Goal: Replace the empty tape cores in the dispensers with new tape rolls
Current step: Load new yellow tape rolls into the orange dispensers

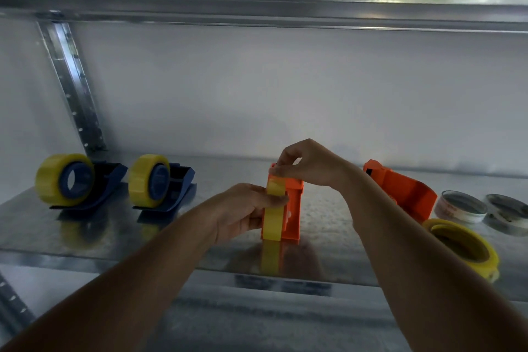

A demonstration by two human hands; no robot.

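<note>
On a metal shelf [85, 234], the left hand [243, 211] is gripping a yellow roll [273, 208] seated in an orange dispenser [293, 206] while the right hand [308, 163] is pinching its top.

The shelf [85, 226] is bare galvanised metal, shiny enough to mirror the yellow tape rolls, with a mottled, slightly grainy sheen, and the slotted upright [71, 88] behind it is the same dull-bright metal. The 2 blue dispensers [114, 180] and 2 orange dispensers [294, 208] look like smooth moulded plastic with a soft satin finish. The yellow tape [274, 208] is glossy and translucent, while the 2 empty cores [460, 206] look like matt cardboard.
</note>
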